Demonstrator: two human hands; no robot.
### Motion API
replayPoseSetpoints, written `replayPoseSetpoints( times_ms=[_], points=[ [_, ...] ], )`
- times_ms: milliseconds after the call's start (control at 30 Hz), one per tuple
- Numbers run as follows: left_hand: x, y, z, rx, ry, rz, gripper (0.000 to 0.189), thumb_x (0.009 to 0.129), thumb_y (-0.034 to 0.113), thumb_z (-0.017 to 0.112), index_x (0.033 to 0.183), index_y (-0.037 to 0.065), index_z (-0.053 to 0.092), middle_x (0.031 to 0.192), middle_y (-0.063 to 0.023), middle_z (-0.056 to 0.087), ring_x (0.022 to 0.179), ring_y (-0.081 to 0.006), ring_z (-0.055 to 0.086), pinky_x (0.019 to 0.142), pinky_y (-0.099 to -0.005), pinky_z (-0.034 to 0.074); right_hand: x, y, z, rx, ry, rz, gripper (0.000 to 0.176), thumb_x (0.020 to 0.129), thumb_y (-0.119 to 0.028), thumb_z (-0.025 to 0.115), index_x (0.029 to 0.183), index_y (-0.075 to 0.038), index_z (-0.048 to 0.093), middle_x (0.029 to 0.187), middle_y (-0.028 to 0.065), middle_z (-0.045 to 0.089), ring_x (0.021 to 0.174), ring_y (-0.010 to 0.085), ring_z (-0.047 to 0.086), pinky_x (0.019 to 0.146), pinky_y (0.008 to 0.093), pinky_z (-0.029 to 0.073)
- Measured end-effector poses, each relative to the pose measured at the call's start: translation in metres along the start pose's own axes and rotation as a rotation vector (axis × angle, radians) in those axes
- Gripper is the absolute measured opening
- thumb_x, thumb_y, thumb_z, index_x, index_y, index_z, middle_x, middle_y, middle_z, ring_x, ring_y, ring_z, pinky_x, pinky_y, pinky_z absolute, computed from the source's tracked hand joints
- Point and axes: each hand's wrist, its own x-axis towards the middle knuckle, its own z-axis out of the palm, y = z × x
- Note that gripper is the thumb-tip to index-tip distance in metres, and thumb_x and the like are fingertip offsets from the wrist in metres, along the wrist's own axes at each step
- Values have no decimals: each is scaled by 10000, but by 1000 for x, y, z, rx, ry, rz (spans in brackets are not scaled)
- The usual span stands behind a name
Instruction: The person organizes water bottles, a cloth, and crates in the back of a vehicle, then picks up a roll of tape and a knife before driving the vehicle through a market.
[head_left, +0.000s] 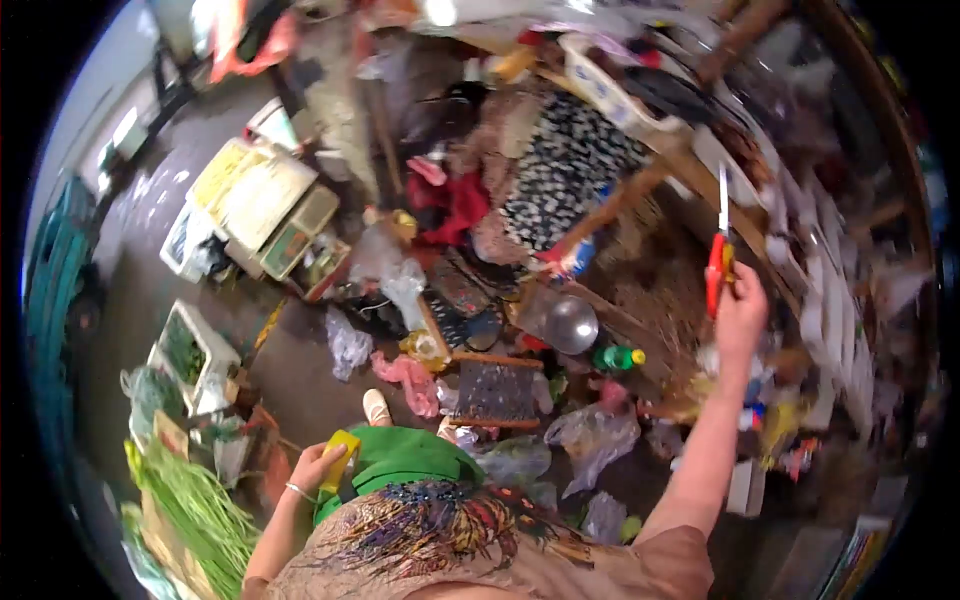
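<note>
In the head view my right hand point(741, 298) is stretched out to the right, closed on the red handles of a pair of scissors point(716, 270). Their blades point up and away from me. Down at the left, beside my green garment point(405, 458), my left hand point(318, 468) has its fingers wrapped round a yellow object point(341, 457), too small to identify. Below my right hand's reach, to its left, lie a green bottle point(618, 357) with a yellow cap and a round metal bowl point(571, 325).
A small stool point(497, 391) stands before my feet. Plastic bags point(595, 440) lie around it. Stacked crates point(262, 200) are at the upper left, leafy greens point(195, 510) at the lower left. Black-and-white patterned cloth point(565, 165) lies ahead, near a wooden beam point(615, 212).
</note>
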Motion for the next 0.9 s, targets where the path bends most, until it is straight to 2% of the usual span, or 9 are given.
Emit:
replayPoseSetpoints(
  times_ms=[200,367,467,500,600,667,767,833,900],
  points=[
    [-13,-43,-7,-52,130,-62,471,852,431,706,1023,-6,669,846,-33,665,694,-109,611,606,-244,475,77,-10,26,-369,-37,-49,307,879,-249,663,1107,-48,623,726,51,654,672,136,588,640,322,458],
    [-2,-50,-26,-107,111,-74,501,848,477,698,1017,5,682,848,-24,664,722,-102,605,637,-258,483,151,-14,55,-624,-40,-108,427,845,-394,635,1123,-71,628,1064,152,672,993,352,612,829,421,464],
    [2,-38,-48,-23,102,-56,511,839,493,701,998,7,694,847,-22,667,730,-103,607,637,-256,481,168,-42,81,-756,93,24,512,821,-536,600,1076,-98,663,885,123,693,701,268,648,698,404,477],
    [5,-41,-56,2,105,-68,514,838,497,701,997,8,695,840,-21,667,728,-99,604,638,-257,482,171,-49,86,-563,23,148,576,809,-582,594,1075,-76,666,828,125,683,580,237,615,638,412,460],
    [10,-42,-83,-4,112,-55,527,833,523,693,979,17,702,813,-26,666,719,-92,596,638,-260,481,257,47,92,-480,33,-152,606,818,-524,653,1138,-10,649,994,167,699,891,299,657,811,394,476],
    [12,-47,-105,48,147,-62,528,834,541,681,956,27,706,794,-28,664,702,-94,591,632,-266,476,211,-1,97,-648,27,-42,565,859,-443,654,1205,1,614,1158,187,659,1081,317,603,924,379,442],
    [22,-62,-136,11,192,-25,525,838,549,671,925,32,700,776,-22,653,693,-90,583,624,-269,469,178,-13,108,-447,130,-118,514,913,-379,610,1237,19,589,1248,210,605,1136,316,575,979,375,419],
    [20,-66,-155,-87,197,-3,493,848,517,677,949,35,689,781,-9,648,709,-82,584,633,-261,472,134,-21,103,-491,225,-443,449,946,-291,576,1265,24,569,1296,213,572,1180,316,550,1021,371,401],
    [17,-58,-171,-137,200,-54,472,854,476,691,1006,29,678,835,-8,658,731,-78,590,657,-248,480,73,-48,132,-400,126,-396,402,961,-223,569,1306,-19,540,1335,179,548,1188,319,541,1007,376,413]
  ],
)
